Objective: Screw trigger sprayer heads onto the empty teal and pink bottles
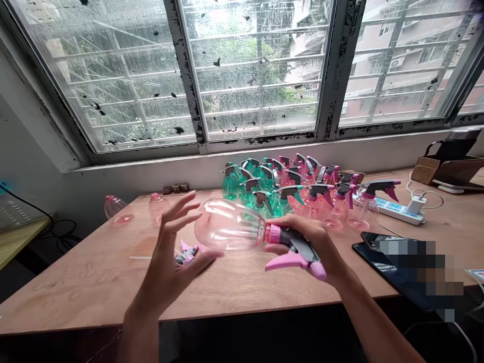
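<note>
A clear pink spray bottle (pixel 230 225) lies sideways in the air above the table, its rounded base toward the left. My right hand (pixel 312 237) grips it at the pink collar and the grey-and-pink trigger head (pixel 298 252). Fingers apart, my left hand (pixel 177 252) stands just left of the bottle's base; whether a fingertip touches it I cannot tell. Behind the left hand, partly hidden, loose grey-and-pink spray heads (pixel 187 253) lie on the wood. Two pink bottles without heads, one at the far left (pixel 114 206) and one nearer (pixel 158 205), stand at the table's back left.
Several green spray bottles (pixel 229 184) and pink spray bottles (pixel 336 214) crowd the wooden table (pixel 94 282) near the wall. To the right are a power strip (pixel 397 209), a dark tablet or phone (pixel 378 267) and a brown case (pixel 431 171). Small dark blocks (pixel 176 188) sit at the back.
</note>
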`<state>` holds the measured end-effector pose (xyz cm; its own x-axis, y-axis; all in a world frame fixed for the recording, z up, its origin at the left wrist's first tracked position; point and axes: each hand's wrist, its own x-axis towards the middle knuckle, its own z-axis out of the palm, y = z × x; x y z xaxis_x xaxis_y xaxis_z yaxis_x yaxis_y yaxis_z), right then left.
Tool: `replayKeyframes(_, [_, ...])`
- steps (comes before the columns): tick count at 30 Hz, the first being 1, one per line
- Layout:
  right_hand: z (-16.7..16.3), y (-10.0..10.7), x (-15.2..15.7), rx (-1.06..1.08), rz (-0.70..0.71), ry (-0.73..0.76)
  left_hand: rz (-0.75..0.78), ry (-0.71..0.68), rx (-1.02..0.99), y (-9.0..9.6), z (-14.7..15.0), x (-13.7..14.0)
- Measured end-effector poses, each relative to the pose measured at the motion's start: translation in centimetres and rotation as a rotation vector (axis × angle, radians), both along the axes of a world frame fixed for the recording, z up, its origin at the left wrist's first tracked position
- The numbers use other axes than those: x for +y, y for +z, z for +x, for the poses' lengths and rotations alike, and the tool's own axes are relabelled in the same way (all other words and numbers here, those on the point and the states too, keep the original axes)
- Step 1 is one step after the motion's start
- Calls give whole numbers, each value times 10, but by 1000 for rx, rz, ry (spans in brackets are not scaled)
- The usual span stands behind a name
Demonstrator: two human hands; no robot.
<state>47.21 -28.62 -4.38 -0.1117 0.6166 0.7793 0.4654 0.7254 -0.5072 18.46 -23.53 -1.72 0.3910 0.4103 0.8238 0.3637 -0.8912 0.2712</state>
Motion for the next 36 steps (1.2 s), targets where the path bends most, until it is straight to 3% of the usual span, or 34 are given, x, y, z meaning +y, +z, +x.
replayKeyframes(3, [2, 2, -2, -264, 49, 51, 27, 52, 356, -1, -5, -5])
replayKeyframes(7, [0, -4, 1, -474, -40, 72, -67, -62, 634, -15, 11, -1])
replayKeyframes(13, [-3, -15, 11, -334, -220, -67, -54, -46, 571, -33, 39, 15])
replayKeyframes(16, [-5, -13, 10, -257, -196, -114, -23, -25, 497, -33, 43, 13])
replayKeyframes(19, [-2, -9, 6, -212, -143, -105, -168, -16, 381, -32, 38, 18])
replayKeyframes(22, [8, -4, 0, -183, -106, -131, -354, 66, 250, -36, 25, 51])
replayKeyframes(25, [19, 2, -8, -116, -73, -183, -461, 218, 143, -39, 19, 111])
replayKeyframes(30, [25, 11, -17, -48, -23, -221, -605, 321, 76, -51, 47, 208])
replayKeyframes(36, [28, 13, -18, -80, -15, -167, -625, 290, 91, -71, 87, 255])
